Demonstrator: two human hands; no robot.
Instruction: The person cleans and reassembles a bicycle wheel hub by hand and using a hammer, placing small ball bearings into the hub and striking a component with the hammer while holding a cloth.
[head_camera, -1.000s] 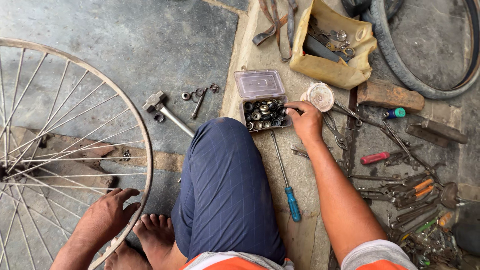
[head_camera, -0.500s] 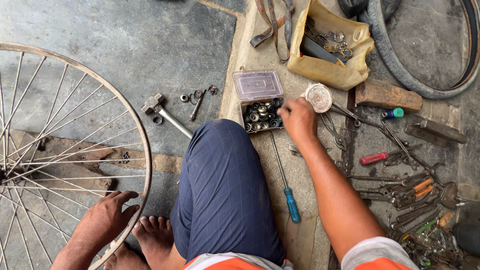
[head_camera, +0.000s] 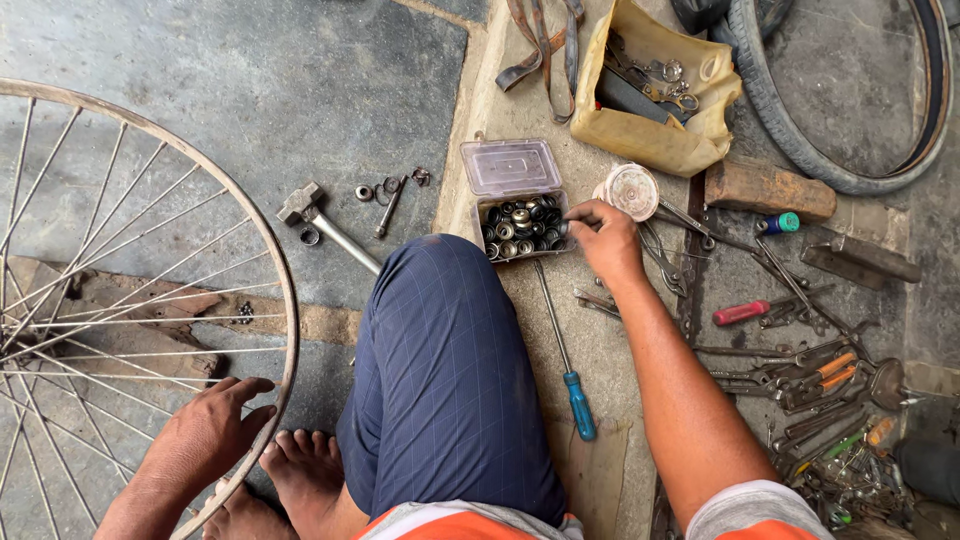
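My right hand (head_camera: 605, 238) reaches into the right edge of a small clear plastic box (head_camera: 523, 224) filled with several metal nuts and bearings, its lid hinged open behind. The fingertips pinch together at the box rim; whether they hold a part is too small to tell. My left hand (head_camera: 212, 432) rests on the rim of a spoked bicycle wheel (head_camera: 285, 300) lying flat at the left. My bent knee in blue trousers (head_camera: 450, 370) is between the two hands.
A blue-handled screwdriver (head_camera: 566, 355) lies beside my knee. A hammer (head_camera: 318, 225) and loose washers lie on the concrete. A round white lid (head_camera: 632, 190), a yellow bag of parts (head_camera: 655, 140), a tyre (head_camera: 850, 170), and many pliers and wrenches (head_camera: 800, 370) crowd the right.
My right hand has shifted slightly left from beside the round white lid to the box's right edge. The left hand stays on the wheel rim.
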